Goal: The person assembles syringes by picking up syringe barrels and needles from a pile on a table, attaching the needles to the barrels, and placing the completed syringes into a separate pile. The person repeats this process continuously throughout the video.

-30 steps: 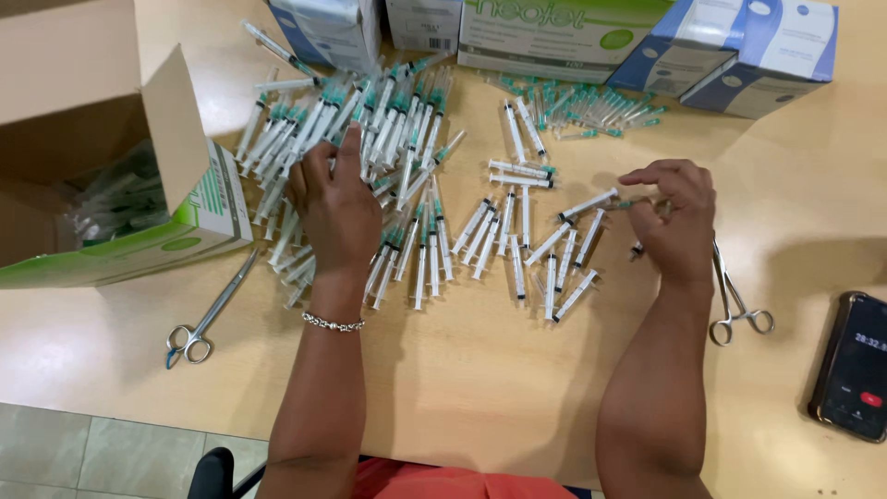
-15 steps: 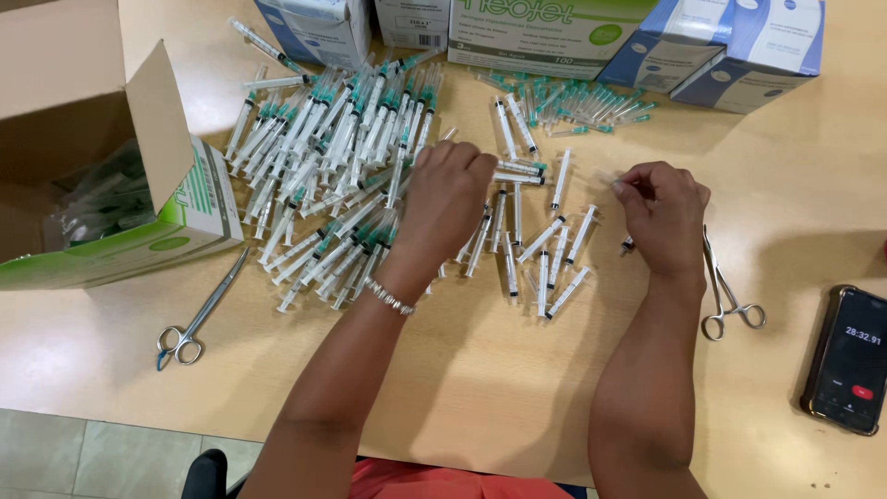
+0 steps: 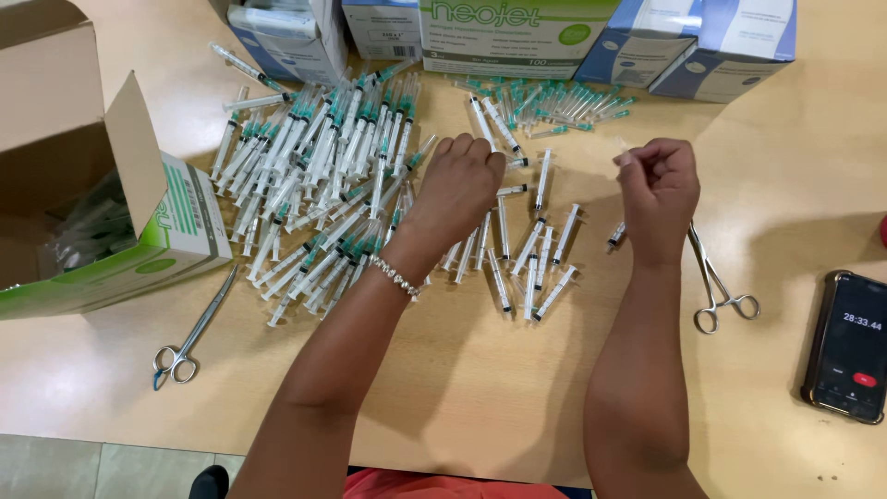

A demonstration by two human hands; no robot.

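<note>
My left hand [image 3: 459,188] reaches across the table with its fingers curled down onto loose syringes [image 3: 527,249] that lie without caps in the middle. Whether it grips one is hidden by the fingers. A big heap of syringes with green caps [image 3: 319,176] lies just left of that hand. My right hand [image 3: 658,185] is raised a little to the right, thumb and fingers pinched on a small clear piece [image 3: 621,146].
Green capped needles [image 3: 554,100] lie before a row of boxes [image 3: 517,32] at the far edge. An open carton [image 3: 166,231] stands at the left. Metal forceps [image 3: 189,334] lie front left, another pair [image 3: 716,282] by my right wrist. A phone [image 3: 848,344] lies right.
My left hand has swung from the capped heap on the left over to the uncapped syringes in the middle. My right hand has stayed in place, still pinched shut.
</note>
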